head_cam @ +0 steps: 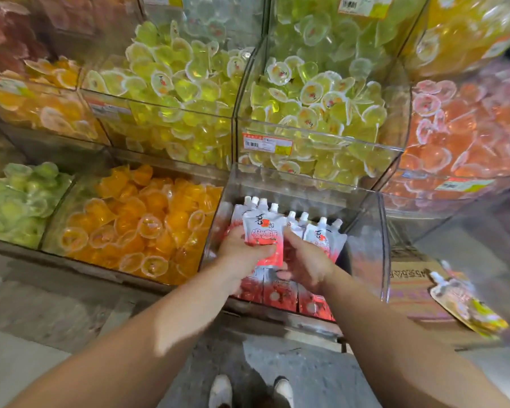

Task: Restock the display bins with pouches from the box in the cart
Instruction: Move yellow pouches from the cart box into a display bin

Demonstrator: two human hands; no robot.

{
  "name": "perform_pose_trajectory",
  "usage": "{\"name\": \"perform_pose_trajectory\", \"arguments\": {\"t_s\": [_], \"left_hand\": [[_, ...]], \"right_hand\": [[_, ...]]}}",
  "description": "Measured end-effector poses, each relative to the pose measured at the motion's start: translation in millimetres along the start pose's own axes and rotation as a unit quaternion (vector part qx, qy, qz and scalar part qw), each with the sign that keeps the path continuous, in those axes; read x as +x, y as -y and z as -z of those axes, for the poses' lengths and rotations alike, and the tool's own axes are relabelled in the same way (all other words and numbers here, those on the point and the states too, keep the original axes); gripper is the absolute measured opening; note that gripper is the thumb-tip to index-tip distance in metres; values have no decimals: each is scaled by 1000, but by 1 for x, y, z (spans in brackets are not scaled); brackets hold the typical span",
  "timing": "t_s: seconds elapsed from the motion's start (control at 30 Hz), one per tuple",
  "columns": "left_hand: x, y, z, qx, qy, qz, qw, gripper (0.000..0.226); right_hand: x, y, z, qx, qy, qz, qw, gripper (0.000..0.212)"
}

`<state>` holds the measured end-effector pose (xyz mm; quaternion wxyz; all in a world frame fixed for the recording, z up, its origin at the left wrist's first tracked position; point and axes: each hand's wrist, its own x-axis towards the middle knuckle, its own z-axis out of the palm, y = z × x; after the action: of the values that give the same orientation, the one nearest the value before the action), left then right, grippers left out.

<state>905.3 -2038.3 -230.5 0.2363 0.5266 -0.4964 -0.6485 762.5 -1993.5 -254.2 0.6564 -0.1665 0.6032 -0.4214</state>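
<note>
Held pouch (264, 241): red-and-white spouted pouch, upright, spout up, lower centre of the frame, above the open display bin (362, 248).
Left hand (242, 251): fingers curled behind the pouch, thumb lying across its lower front; the pouch is pinched between thumb and fingers at its lower left portion.
Right hand (304, 265): fingers curled at the pouch's right edge, index finger touching it. Whether this hand bears the pouch or only steadies it cannot be told.
Reason for the hold: judged to keep the pouch upright and facing forward so that it drops in line with the stock already standing.
Standing pouches (324, 240): a row behind and right of the held pouch, spouts up, printed faces forward.
Front pouches (280, 293): a further row below the hands, against the bin's clear front wall.
Cardboard box (412, 293): right of the bin, lower right of the frame, seen partly through the clear wall.
Loose pouch (465, 301): yellow-toned, lying tilted on the box.
Neighbouring bins: orange jelly cups (147, 225) just left; yellow-green jelly cups (315, 98) above.
</note>
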Motion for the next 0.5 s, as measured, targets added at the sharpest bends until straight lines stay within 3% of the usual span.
{"name": "perform_pose_trajectory", "arguments": {"t_s": [0.1, 0.2, 0.27, 0.3, 0.37, 0.4, 0.5], "left_hand": [[15, -3, -10, 16, 19, -7, 1000, 36], [22, -5, -12, 77, 37, -45, 995, 28], [23, -6, -7, 194, 22, -89, 977, 36], [24, -5, -2, 299, 8, -120, 947, 49], [31, 2, 9, 498, 12, -176, 849, 65], [36, 7, 13, 552, 32, -176, 815, 70], [49, 18, 17, 582, 71, -147, 797, 74]], "right_hand": [[0, -10, 13, 30, -7, 38, 999, 32], [13, -12, 23, 10, -114, 115, 987, 24], [20, -11, 29, -42, -202, 126, 970, 20], [23, -10, 33, -72, -242, 119, 960, 20], [28, -10, 37, -131, -300, 101, 939, 26], [28, -11, 38, -160, -321, 91, 929, 28], [27, -10, 32, -198, -366, 88, 905, 15]]}}
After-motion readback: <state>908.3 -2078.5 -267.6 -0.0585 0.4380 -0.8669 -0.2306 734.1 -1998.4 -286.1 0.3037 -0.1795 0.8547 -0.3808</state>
